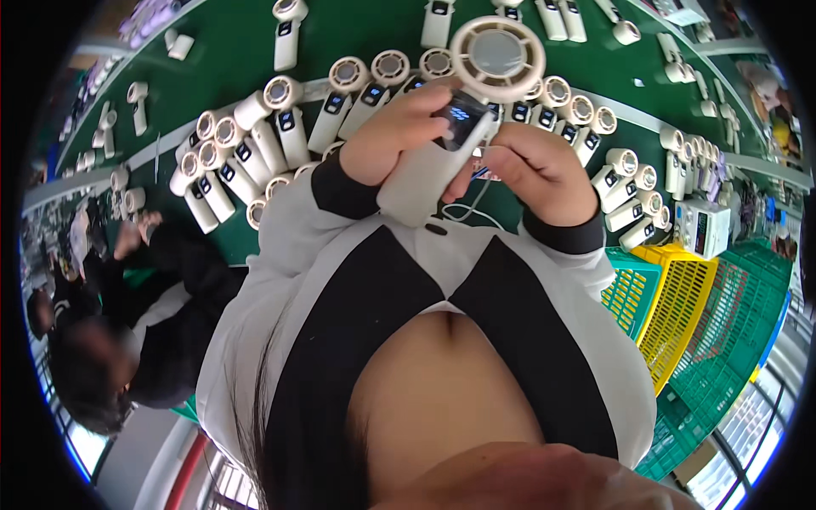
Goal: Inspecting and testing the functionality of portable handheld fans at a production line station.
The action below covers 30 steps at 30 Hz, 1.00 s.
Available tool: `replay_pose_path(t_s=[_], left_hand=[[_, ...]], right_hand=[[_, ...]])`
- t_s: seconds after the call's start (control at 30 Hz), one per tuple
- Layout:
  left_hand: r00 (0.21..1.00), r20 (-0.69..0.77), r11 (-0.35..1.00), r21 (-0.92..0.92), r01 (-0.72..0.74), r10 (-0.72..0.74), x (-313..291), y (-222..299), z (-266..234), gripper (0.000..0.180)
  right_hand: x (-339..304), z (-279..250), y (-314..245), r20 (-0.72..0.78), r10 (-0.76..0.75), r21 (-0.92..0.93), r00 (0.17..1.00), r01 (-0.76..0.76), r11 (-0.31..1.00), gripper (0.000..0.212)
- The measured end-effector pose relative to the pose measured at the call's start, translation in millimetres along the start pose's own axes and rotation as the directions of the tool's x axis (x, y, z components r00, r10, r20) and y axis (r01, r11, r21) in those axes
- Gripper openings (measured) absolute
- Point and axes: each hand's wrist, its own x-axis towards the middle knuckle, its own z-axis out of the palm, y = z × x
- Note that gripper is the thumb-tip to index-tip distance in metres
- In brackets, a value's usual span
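A cream handheld fan [414, 189] is tilted in front of my chest, its round head pointing away from me. My left hand [387, 136] grips its handle, with fingertips at the dark display, where blue marks are lit. Close to the fan's right side, my right hand [544, 174] is closed with thumb and fingers pinched around the end of a thin white cable [466, 210]. The cable loops down below that hand. Whether its plug sits in the fan or only touches it, I cannot tell.
Many similar fans [291, 138] lie in rows on the green table [361, 34], left, ahead and right. A white box-shaped instrument [702, 228] stands at right, beside yellow [676, 297] and green crates [722, 331]. Another person [187, 289] in dark clothes works at left.
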Motion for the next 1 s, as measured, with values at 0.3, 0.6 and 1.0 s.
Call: replay_pose_path(t_s=[0.3, 0.6, 1.0], left_hand=[[0.949, -0.010, 0.662, 0.719, -0.212, 0.315, -3, -12, -1, 0.030], [0.943, -0.063, 0.662, 0.727, -0.181, 0.327, -7, -14, 0, 0.041], [0.915, -0.174, 0.808, 0.548, -0.217, 0.363, -16, -13, 14, 0.038]], right_hand=[[-3, 14, 14, -0.075, 0.079, 0.039, 0.994, -0.076, 0.996, 0.012], [1, 21, 7, -0.159, 0.070, -0.038, 0.985, -0.077, 0.996, 0.014], [-9, 2, 3, -0.287, 0.022, -0.105, 0.958, -0.054, 0.993, 0.008]])
